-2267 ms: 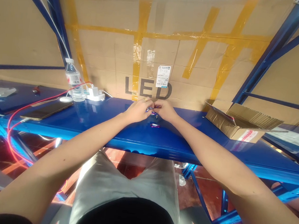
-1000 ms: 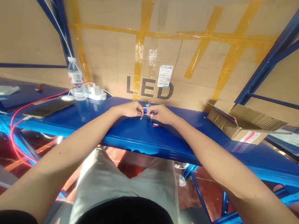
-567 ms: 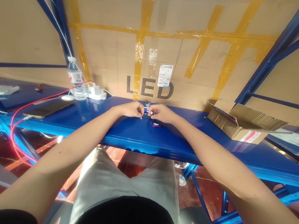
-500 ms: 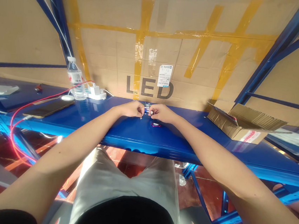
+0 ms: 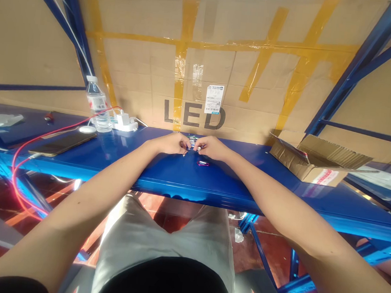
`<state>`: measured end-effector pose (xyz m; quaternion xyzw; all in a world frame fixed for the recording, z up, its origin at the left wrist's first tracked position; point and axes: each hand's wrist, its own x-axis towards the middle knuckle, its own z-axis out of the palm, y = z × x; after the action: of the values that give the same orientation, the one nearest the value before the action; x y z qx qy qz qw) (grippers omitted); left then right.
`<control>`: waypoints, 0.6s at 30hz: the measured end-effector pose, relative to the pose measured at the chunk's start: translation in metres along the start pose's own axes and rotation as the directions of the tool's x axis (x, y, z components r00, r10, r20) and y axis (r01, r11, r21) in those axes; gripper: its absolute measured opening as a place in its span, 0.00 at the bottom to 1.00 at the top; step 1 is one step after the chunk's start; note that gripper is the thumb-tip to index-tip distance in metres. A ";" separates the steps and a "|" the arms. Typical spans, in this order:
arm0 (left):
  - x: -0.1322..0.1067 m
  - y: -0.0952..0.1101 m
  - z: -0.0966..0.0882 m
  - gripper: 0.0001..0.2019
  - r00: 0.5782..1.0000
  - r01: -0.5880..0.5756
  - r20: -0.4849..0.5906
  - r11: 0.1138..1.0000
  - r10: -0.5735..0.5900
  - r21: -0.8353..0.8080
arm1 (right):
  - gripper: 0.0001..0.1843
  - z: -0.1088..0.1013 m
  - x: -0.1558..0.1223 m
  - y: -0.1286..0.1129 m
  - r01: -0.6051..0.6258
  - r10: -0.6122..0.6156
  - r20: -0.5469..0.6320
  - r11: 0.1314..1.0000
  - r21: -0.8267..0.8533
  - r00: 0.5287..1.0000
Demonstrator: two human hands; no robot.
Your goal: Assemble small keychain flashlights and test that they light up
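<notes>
At the middle of the blue shelf, my left hand is closed in a pinch. A tiny shiny tip shows under its fingertips, too small to name. Facing it across a narrow gap, my right hand pinches a small silvery piece. Between and just behind the hands lies a row of small shiny cylindrical pieces, partly hidden by the fingers. A small pink-edged item with a pale shiny top rests on the shelf, nearer to me and just below the right hand.
An open cardboard box stands at the right. On the left are a water bottle, a white power strip, a dark phone-like slab and a red cable. A large cardboard sheet rises behind the shelf.
Both hands stay in nearly the same place, with slight finger movement. The whole view has shifted a little.
</notes>
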<state>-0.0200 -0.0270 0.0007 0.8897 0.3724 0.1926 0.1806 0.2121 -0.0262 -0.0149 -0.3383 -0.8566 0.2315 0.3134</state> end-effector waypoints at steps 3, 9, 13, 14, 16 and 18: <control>0.001 0.000 0.000 0.11 1.000 -0.003 0.027 1.000 0.002 0.029 | 0.11 0.000 0.000 -0.001 -0.001 0.001 0.001 1.000 -0.010 1.000; -0.001 0.007 0.004 0.06 0.997 -0.005 -0.073 0.998 0.010 0.068 | 0.10 0.000 -0.001 -0.002 -0.026 0.026 -0.016 0.999 -0.031 1.000; 0.000 0.024 0.010 0.05 0.912 -0.161 -0.340 0.964 0.227 0.212 | 0.09 0.001 -0.001 -0.003 -0.019 0.018 -0.047 1.000 -0.014 0.999; 0.000 0.028 0.012 0.05 0.887 -0.211 -0.359 0.945 0.292 0.249 | 0.08 0.001 -0.001 -0.003 -0.022 0.021 -0.044 1.000 -0.020 0.999; 0.001 0.036 0.015 0.07 0.855 -0.279 -0.351 0.910 0.381 0.308 | 0.08 0.001 0.000 -0.003 -0.026 0.025 -0.036 0.999 -0.041 0.999; 0.000 0.039 0.017 0.07 0.854 -0.316 -0.302 0.884 0.423 0.346 | 0.11 0.001 0.000 -0.002 -0.027 0.026 -0.035 0.999 -0.043 0.999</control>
<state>0.0117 -0.0555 0.0045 0.9091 0.2435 0.3322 -0.0630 0.2102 -0.0274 -0.0147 -0.3602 -0.8513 0.2112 0.3175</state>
